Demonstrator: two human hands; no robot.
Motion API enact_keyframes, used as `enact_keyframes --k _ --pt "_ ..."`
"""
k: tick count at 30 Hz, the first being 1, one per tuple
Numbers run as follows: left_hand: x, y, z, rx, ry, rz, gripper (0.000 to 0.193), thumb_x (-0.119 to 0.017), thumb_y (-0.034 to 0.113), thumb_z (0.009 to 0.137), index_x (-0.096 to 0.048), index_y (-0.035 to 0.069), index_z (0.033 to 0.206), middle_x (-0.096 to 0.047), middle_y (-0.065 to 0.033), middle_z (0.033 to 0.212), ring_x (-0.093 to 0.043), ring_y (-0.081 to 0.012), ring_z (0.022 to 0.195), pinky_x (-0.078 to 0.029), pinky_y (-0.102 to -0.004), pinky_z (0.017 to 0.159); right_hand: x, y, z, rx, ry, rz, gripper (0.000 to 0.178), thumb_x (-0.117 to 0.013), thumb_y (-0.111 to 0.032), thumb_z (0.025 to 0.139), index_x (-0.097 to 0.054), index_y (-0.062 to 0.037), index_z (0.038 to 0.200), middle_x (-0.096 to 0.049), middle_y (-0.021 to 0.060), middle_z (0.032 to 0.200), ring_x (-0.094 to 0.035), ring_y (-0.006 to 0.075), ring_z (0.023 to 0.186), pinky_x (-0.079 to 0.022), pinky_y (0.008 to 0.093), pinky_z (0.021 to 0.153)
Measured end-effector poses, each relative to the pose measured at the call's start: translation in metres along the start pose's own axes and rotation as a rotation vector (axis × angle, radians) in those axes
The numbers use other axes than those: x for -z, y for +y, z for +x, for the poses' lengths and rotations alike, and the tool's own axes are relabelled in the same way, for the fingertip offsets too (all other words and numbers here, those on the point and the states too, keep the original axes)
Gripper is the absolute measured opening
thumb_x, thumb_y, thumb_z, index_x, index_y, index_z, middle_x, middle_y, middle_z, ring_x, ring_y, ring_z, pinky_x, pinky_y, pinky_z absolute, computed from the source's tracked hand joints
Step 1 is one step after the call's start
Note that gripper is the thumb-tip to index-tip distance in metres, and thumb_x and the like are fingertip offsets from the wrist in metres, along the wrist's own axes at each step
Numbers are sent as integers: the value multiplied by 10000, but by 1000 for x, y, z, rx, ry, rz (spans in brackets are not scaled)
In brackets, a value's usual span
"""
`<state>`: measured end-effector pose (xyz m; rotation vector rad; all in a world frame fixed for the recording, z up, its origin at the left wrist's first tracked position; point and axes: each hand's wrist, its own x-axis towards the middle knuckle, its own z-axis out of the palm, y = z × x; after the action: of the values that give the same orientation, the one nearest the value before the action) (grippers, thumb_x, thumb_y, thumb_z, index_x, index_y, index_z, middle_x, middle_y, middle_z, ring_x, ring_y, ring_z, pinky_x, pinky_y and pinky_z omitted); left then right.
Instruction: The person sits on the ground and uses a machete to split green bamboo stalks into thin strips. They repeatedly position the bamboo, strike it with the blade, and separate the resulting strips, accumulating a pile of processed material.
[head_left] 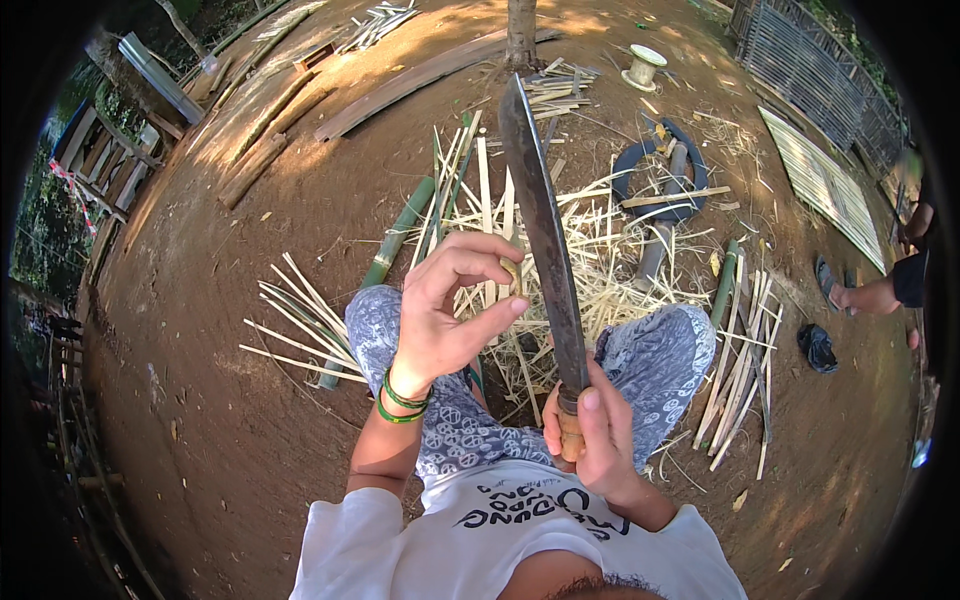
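My right hand [608, 440] is wrapped round the wooden handle of a machete [548, 235]. The long dark blade points up and away from me, leaning slightly left. Beside the blade, my left hand [445, 300] pinches a small yellowish-brown piece [513, 275] between thumb and fingers, close to the blade but seemingly apart from it. What that piece is, I cannot make out. Beyond my knees lies a loose heap of split bamboo strips [600, 250], partly hidden by the blade and my left hand.
Green bamboo poles [400, 232] lie left of the heap, more strips [740, 370] at right. Farther off are a black tyre [690, 205], a pale spool [643, 68], a tree trunk [521, 35] and long boards [400, 90]. At the right edge another person's leg [870, 297] shows beside a woven panel [825, 185].
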<state>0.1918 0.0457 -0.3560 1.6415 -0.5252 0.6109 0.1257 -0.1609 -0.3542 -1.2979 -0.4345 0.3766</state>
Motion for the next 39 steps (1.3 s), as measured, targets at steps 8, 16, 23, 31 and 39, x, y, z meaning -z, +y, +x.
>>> enact_keyframes --k 8,16,23,31,39 --pt "-26 -12 -19 -224 328 175 339 -882 1 671 -648 26 914 -675 -93 824 -625 -140 676 -456 -241 562 -1 9 -8 28 29 -123 657 -305 -472 1069 -327 34 1485 -530 48 647 -462 70 505 -351 205 467" --pt "-27 -6 -15 -313 261 282 257 -805 -67 709 -703 31 924 -663 -77 830 -656 -160 687 -508 -261 590 1 8 -10 26 78 -195 611 -301 -447 1070 -404 58 1398 -534 48 656 -465 71 522 -364 206 471" --pt "-27 0 -14 -280 244 363 226 -786 -63 721 -759 39 922 -661 -70 825 -652 -162 691 -502 -255 583 -1 6 -8 62 81 -216 597 -310 -403 1076 -394 86 1409 -533 50 646 -463 76 519 -358 216 471" --pt "-29 -2 -14 -277 257 379 238 -785 -59 712 -761 37 929 -668 -67 819 -628 -153 676 -486 -257 576 0 9 -6 60 80 -236 582 -311 -359 1082 -353 85 1455 -528 49 630 -463 79 507 -355 222 468" --pt "-28 -4 -16 -271 227 395 247 -787 -90 709 -717 8 925 -676 -85 855 -606 -140 696 -447 -250 587 1 7 -7 74 92 -274 584 -308 -364 1081 -366 82 1455 -525 43 616 -460 81 491 -351 230 458"
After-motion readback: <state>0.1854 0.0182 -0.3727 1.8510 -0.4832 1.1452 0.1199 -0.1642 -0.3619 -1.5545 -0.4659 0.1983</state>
